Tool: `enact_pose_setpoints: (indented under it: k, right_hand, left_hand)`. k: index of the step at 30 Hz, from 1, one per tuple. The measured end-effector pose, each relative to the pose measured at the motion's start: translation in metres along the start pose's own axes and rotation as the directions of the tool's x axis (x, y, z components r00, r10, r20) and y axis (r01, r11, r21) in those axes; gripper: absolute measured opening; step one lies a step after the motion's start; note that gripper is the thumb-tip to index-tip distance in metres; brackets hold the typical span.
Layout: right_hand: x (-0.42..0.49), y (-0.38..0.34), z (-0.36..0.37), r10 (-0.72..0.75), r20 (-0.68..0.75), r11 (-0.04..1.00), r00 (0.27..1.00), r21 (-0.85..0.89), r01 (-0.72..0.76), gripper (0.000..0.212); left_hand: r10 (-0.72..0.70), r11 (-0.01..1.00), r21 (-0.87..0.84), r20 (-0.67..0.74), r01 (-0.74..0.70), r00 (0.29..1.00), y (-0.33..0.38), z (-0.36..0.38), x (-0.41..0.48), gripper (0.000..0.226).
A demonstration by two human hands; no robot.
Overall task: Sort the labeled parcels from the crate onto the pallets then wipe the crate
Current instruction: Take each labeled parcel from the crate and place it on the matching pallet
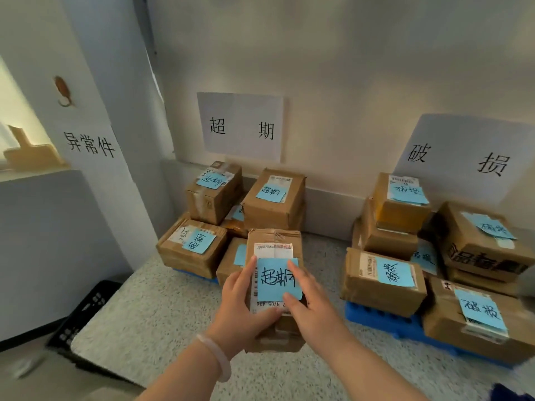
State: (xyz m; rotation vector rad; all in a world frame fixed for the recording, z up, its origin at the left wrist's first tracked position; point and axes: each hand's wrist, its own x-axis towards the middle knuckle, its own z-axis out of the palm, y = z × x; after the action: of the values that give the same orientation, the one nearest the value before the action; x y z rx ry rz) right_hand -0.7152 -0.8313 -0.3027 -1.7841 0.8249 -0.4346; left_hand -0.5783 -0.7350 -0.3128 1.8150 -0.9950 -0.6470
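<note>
Head view: a cardboard parcel (275, 287) is held between both hands above the speckled floor (162, 311), near the front of the left stack. A blue note (278, 279) with handwritten characters lies on its top face over a white shipping label (273, 250). The left hand (241, 308) clasps the parcel's left side, thumb up along the note's left edge and fingers wrapped under the near end; a pale bracelet (215, 357) circles that wrist. The right hand (311, 308) closes on the right side, with its fingers resting on the note's right edge and lower corner. Both hands are curled shut around the box.

Just beyond the parcel, the left stack of parcels (246, 204) sits against the wall, each box bearing a blue note; a strip of blue pallet (197, 274) shows under its front left box. A white wall sign (241, 127) hangs above this stack. Well apart to the right, a second stack of parcels (434, 256) rests on another blue pallet (382, 321), under a second wall sign (460, 157). A black crate (84, 311) lies at the floor's left edge, beside a pillar carrying a third sign (89, 144).
</note>
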Motion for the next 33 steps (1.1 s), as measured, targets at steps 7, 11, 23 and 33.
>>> enact_pose_setpoints:
  k: [7,11,23,33]
  right_hand:
    - [0.062,-0.009,0.041,0.091,0.064,0.996,0.994,0.011,-0.092,0.055]
    - [0.089,-0.01,0.066,0.164,-0.025,0.986,0.986,0.009,-0.164,0.058]
    - [0.119,-0.013,0.087,0.22,-0.195,0.974,0.956,-0.008,-0.226,0.053]
    - [0.091,-0.035,0.097,0.027,-0.266,0.839,0.964,-0.518,-0.167,0.053]
  left_hand:
    - [-0.078,0.997,0.004,0.023,0.078,0.997,-0.031,-0.042,0.046,0.093]
    - [-0.098,0.995,0.038,0.12,0.094,0.988,-0.047,-0.061,0.079,0.096]
    - [-0.024,0.999,0.03,0.245,0.017,0.969,-0.07,-0.074,0.125,0.098]
    - [-0.058,0.995,-0.061,0.36,0.085,0.931,-0.072,-0.084,0.137,0.051]
